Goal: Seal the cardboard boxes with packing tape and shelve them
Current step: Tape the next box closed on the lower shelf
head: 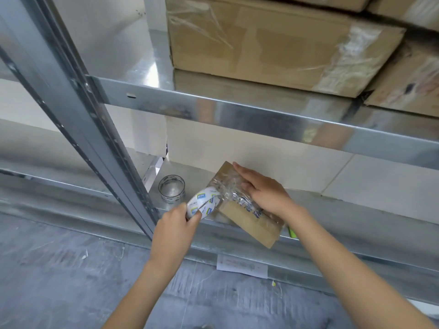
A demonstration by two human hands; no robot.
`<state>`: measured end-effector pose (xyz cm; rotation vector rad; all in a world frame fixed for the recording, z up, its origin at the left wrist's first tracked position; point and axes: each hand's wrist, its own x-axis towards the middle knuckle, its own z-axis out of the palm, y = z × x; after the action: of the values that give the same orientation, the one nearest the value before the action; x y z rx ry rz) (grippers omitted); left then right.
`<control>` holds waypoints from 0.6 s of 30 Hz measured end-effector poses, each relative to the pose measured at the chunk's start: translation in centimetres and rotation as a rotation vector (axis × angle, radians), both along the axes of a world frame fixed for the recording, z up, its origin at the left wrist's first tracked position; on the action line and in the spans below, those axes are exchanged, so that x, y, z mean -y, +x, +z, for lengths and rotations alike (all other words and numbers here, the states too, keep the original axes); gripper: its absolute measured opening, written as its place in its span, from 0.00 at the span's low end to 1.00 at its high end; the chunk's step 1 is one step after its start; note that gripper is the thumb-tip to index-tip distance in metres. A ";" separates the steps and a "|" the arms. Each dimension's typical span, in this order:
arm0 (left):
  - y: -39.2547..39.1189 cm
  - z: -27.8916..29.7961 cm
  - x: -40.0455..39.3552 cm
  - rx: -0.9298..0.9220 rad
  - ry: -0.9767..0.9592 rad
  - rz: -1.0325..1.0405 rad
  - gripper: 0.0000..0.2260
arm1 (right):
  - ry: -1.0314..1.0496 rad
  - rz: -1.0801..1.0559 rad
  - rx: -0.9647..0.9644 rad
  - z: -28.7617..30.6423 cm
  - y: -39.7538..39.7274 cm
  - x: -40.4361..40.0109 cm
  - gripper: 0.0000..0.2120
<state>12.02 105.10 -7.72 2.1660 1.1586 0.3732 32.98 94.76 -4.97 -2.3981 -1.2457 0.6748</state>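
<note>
A small flat cardboard box point(249, 222) lies on the low metal shelf point(209, 172), its near corner jutting over the shelf's front edge. My right hand point(263, 188) lies flat on top of it, fingers straight, pressing on clear tape. My left hand point(177, 220) grips a roll of clear packing tape point(203, 205) with a white printed core, just left of the box. A strip of tape runs from the roll onto the box under my right hand.
A second roll of clear tape point(171, 189) stands on the shelf left of the box. A steel upright point(95, 129) rises at left. Large taped cardboard boxes point(273, 39) fill the shelf above. A paper label point(242, 265) hangs on the lower rail. Grey concrete floor below.
</note>
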 end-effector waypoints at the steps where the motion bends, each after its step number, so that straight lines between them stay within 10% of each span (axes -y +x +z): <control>1: 0.0 -0.1 0.3 0.005 -0.001 0.003 0.17 | -0.009 -0.005 -0.028 0.0 0.4 -0.1 0.26; 12: 1.5 1.5 0.8 -0.130 0.200 0.032 0.17 | 0.051 -0.150 -0.360 -2.6 3.4 0.4 0.24; 18: 2.3 1.7 0.0 -0.216 0.272 -0.022 0.17 | 0.091 -0.089 -0.198 -3.2 2.7 0.8 0.22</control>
<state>14.29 105.08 -6.00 2.5034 1.2603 0.3079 35.71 93.93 -8.13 -2.2366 -1.0588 0.7893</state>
